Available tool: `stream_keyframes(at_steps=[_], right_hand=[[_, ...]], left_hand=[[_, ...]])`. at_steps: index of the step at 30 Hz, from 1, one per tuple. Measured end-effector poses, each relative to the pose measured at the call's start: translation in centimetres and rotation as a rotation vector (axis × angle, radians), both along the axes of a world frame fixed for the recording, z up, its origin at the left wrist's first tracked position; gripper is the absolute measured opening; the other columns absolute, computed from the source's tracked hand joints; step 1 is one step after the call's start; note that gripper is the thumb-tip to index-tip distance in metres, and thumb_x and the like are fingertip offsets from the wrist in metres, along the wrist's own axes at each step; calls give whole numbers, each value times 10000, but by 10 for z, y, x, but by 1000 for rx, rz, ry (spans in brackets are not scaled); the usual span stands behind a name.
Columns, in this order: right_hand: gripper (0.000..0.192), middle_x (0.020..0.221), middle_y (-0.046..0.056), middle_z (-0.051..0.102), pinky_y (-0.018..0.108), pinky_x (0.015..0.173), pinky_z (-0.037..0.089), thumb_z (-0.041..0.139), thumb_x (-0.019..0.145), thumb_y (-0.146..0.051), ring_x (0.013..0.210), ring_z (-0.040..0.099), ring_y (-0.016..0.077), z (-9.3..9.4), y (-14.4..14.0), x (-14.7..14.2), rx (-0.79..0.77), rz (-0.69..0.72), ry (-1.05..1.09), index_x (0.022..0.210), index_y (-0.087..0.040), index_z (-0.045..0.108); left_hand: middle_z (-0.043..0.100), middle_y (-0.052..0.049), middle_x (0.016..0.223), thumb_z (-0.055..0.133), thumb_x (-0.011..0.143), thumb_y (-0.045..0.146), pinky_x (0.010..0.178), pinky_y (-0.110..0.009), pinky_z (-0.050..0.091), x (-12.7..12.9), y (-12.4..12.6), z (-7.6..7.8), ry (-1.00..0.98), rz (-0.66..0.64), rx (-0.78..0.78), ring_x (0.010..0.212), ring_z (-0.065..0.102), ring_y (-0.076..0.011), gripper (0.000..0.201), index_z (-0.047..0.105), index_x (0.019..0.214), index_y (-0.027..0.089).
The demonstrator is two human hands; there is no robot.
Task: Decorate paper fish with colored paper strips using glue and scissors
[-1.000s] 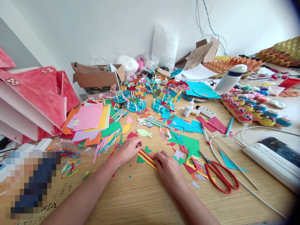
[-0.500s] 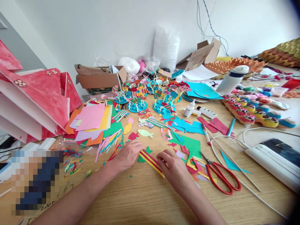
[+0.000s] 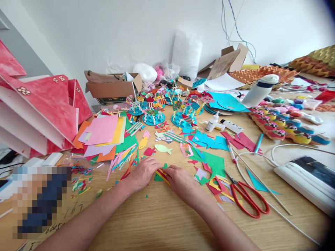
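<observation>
Pressing together over a small red-and-yellow striped paper piece (image 3: 161, 173), the left hand (image 3: 142, 173) and right hand (image 3: 180, 179) meet at the middle of a wooden bench (image 3: 167, 216); both lie palm down, fingers curled onto the paper, which is mostly hidden between them, so whether they pinch it or only press it flat cannot be told; a green paper scrap (image 3: 158, 177) peeks from beneath the striped piece. Just right of the right hand lie green and red offcuts; beyond them, red-handled scissors (image 3: 247, 198) rest shut on the bench. Beyond the hands lies a pale green paper fish (image 3: 162, 149); to the far left, a stack of coloured paper sheets (image 3: 103, 134); farther back, blue paper discs bearing fish on stalks (image 3: 180, 116), a glue bottle (image 3: 212, 122) and an open cardboard box (image 3: 112, 89). A white cable (image 3: 264, 200) crosses the bench at right.
</observation>
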State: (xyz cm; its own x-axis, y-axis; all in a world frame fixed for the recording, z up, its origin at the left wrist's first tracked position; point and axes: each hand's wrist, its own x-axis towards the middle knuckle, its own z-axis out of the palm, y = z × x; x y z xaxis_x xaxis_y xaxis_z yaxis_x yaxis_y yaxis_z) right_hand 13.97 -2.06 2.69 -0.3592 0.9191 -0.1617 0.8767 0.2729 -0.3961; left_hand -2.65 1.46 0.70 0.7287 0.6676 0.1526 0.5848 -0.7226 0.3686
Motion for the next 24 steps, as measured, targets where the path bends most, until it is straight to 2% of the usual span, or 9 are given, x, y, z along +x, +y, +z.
stream_keyframes(at_steps=[9,20,24], right_hand=[[275,841,50,617,214,618,364,346,865,-184,736,593,141,-11,6,-5,4,-16,-11,917,-203,615],[250,813,43,624,201,615,354,393,814,-136,721,587,127,6,-4,5,-41,-45,38,820,-190,637],[246,860,32,629,187,657,365,387,817,-150,768,578,116,8,-7,15,-38,-61,99,861,-199,624]], left_hand=[[601,-44,940,385,845,146,836,-310,409,0,1,-2,24,-9,16,924,492,-156,234,576,980,170],[599,-43,954,435,834,161,855,-294,401,-2,0,-2,48,-35,70,934,482,-152,203,591,963,162],[600,-44,957,435,832,153,862,-303,402,-3,0,-3,36,-37,68,945,482,-155,207,590,969,166]])
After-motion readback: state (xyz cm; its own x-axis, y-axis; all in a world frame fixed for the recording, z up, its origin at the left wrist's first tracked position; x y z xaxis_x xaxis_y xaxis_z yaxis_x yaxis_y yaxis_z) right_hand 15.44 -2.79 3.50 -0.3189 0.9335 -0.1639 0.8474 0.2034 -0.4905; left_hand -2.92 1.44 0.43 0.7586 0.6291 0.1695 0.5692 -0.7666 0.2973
